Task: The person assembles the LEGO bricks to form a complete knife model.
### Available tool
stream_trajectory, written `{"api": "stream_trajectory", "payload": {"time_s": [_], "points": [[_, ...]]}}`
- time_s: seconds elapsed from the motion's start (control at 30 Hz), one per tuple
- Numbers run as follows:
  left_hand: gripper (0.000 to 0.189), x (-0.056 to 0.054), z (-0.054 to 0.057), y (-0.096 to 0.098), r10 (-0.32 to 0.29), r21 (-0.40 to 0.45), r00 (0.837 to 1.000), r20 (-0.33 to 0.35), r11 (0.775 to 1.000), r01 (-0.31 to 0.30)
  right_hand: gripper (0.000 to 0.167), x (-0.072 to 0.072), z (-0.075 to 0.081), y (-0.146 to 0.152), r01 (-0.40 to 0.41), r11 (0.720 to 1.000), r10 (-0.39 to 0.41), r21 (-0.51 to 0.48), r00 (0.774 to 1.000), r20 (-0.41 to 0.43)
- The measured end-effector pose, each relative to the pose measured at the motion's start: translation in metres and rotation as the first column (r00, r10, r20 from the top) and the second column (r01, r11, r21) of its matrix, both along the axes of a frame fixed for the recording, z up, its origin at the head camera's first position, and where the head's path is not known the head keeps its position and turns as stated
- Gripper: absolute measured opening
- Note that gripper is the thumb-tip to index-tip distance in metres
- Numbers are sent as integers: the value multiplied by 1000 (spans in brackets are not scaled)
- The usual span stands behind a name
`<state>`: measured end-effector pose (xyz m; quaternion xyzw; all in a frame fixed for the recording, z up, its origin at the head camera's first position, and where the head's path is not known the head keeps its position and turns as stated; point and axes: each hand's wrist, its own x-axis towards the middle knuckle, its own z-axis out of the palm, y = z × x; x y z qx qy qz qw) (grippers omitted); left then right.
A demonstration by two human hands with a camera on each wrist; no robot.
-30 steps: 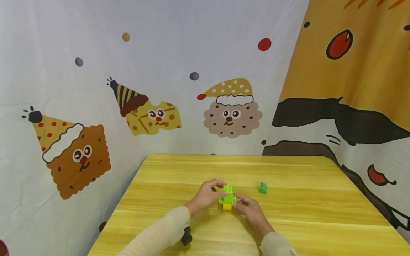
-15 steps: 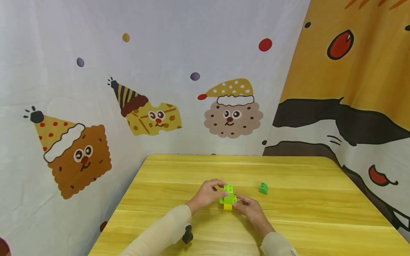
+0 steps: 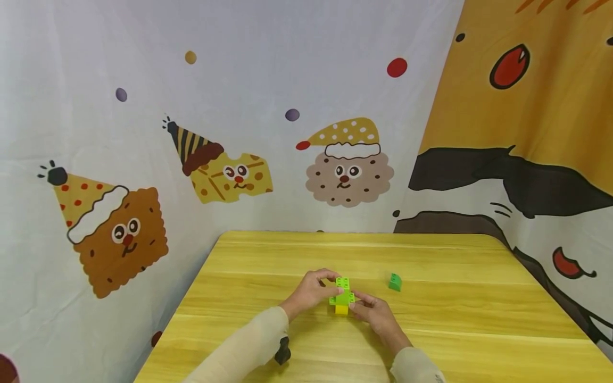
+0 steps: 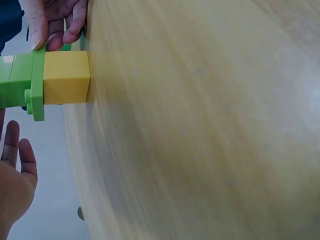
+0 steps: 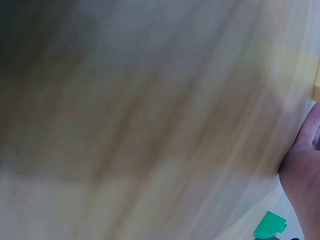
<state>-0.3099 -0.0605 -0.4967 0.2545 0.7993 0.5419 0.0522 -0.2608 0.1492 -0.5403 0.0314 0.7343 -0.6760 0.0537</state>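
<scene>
A small stack of toy building bricks (image 3: 342, 297) stands upright on the table in the head view. Its base is a yellow brick (image 4: 67, 77), topped by a wider green plate (image 4: 37, 85) and light green bricks (image 4: 16, 75). My left hand (image 3: 312, 290) grips the upper bricks from the left, thumb in front and forefinger behind. From the right, my right hand (image 3: 378, 317) pinches the end of the green plate between thumb and fingers. The right wrist view catches only part of this hand (image 5: 305, 175) at its right edge.
A loose dark green curved brick (image 3: 395, 282) lies right of the stack, beyond my right hand. Under my left sleeve (image 3: 244, 340) a black object (image 3: 283, 351) shows. The wooden table (image 3: 460, 298) meets a printed cloth (image 3: 268, 69) at the back.
</scene>
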Motion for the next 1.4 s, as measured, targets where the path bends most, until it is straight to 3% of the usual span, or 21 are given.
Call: {"api": "stream_trajectory", "payload": {"time_s": [0.43,0.77,1.13,1.4], "points": [[29,6,1,-4,25,1,999,25,1000,-25,53,1,-2,-3,-19,1000,19,-2,1000,-17],[34,6,1,-8,9,-23,999,50,1000,-8,47,-3,-5,-4,47,999,-47,-4,999,9],[49,1,-12,-22,4,-93,998,68,996,2,49,1,2,-3,27,1000,-27,-9,1000,5],[53,-1,-21,-26,-14,-85,994,104,996,23,49,0,1,-3,47,999,-47,-9,999,-9]]}}
